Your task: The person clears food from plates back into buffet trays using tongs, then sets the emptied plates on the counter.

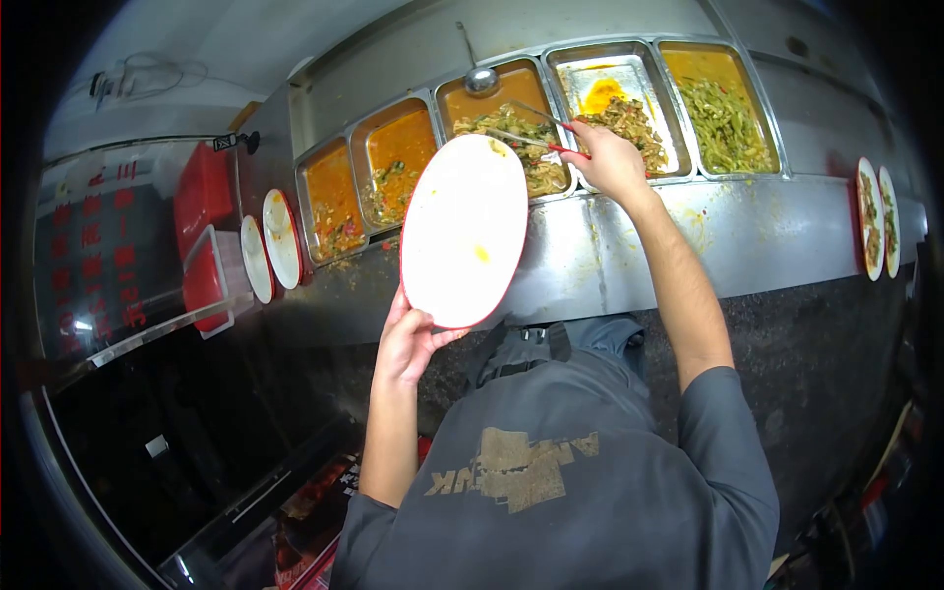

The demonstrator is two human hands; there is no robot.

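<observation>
My left hand grips the lower end of an oval white plate with a red rim. The plate is tilted and bare apart from small food smears. My right hand is closed around the red handles of metal tongs. Their tips reach over a steel pan of vegetables in brown sauce, just beyond the plate's upper edge. Nothing can be made out between the tips. A ladle rests in the same pan. Right of it, another pan holds chopped food and orange oil.
Pans of orange-sauced food stand left, and one of green vegetables right. Two oval plates lean by the counter's left end; two plates with food sit at its right. A red container is far left.
</observation>
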